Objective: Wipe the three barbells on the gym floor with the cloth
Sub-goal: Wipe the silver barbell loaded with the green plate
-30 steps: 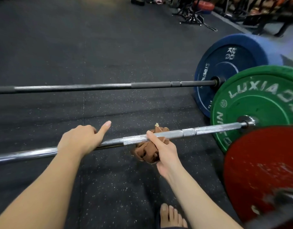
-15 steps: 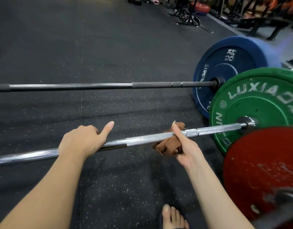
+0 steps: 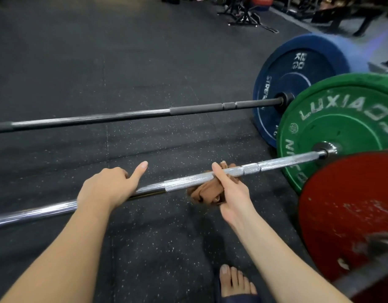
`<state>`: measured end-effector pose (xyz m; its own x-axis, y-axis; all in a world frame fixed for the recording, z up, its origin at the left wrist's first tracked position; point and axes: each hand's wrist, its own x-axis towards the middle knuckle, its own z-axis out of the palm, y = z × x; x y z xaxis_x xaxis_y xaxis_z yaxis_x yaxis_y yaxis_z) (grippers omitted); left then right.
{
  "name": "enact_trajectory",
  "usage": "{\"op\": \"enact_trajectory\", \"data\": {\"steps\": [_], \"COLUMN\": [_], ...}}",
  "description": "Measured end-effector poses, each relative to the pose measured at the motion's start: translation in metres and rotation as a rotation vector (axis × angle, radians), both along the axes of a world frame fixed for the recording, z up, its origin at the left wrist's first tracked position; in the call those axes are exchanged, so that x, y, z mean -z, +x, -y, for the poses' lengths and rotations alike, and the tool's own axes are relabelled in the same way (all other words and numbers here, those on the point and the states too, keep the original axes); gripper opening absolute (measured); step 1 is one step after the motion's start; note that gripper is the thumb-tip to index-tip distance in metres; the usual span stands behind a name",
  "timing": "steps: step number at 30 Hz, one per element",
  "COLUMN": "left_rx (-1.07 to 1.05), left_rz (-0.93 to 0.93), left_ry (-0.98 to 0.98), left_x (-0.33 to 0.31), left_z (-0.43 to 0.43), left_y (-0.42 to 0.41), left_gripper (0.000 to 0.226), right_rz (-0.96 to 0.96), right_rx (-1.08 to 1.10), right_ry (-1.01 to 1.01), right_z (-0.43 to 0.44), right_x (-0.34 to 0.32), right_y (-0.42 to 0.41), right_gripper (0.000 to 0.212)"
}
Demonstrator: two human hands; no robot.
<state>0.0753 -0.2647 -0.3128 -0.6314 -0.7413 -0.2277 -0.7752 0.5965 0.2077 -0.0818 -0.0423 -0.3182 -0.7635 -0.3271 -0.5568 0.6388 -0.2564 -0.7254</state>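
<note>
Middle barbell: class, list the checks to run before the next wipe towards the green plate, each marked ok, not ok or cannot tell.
1. The cloth touches the middle barbell: ok.
2. The right hand has a grip on the cloth: ok.
3. The left hand holds the middle barbell: ok.
4. Shaft bare from the cloth to the green plate: ok.
5. The bare foot lies apart from the middle barbell: ok.
6. Shaft clean where wiped: cannot tell.

left hand [image 3: 107,186], right hand [image 3: 232,193] bare | 2 forearms [image 3: 64,248] unsleeved | foot [image 3: 233,281]: dark blue fabric [image 3: 239,299]
</note>
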Motion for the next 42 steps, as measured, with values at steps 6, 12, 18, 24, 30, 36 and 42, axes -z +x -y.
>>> {"op": "enact_trajectory", "data": {"steps": [6, 12, 18, 24, 30, 36, 42], "left_rx": [-0.013, -0.018, 0.009, 0.054, 0.110, 0.140, 0.203], "left_rz": [-0.001, 0.016, -0.013, -0.009, 0.003, -0.007, -0.051], "left_ry": [-0.008, -0.031, -0.024, 0.035, -0.038, 0.008, 0.018], "left_x": [0.000, -0.002, -0.004, -0.008, -0.010, -0.011, -0.024], "left_z": [-0.002, -0.003, -0.003, -0.003, -0.006, -0.006, -0.029], "left_y": [0.000, 0.000, 0.000, -0.002, -0.002, -0.002, -0.027], "left_gripper": [0.093, 0.094, 0.092, 0.090, 0.089, 0.084, 0.084], "right_rz": [0.117, 0.064, -0.079, -0.171, -0.095, -0.084, -0.073], "right_rx": [0.061, 0.123, 0.000, -0.039, 0.074, 0.110, 0.109], "right_ry": [0.003, 0.063, -0.127, -0.067, 0.001, 0.038, 0.019], "right_z": [-0.026, -0.025, -0.007, -0.010, -0.015, -0.013, -0.012], "right_x": [-0.002, -0.003, -0.005, -0.004, -0.008, -0.007, -0.007], "right_y": [-0.048, -0.039, 0.001, 0.000, -0.011, -0.010, -0.010], "right_gripper": [0.058, 0.059, 0.097, 0.079, 0.046, 0.047, 0.049]}}
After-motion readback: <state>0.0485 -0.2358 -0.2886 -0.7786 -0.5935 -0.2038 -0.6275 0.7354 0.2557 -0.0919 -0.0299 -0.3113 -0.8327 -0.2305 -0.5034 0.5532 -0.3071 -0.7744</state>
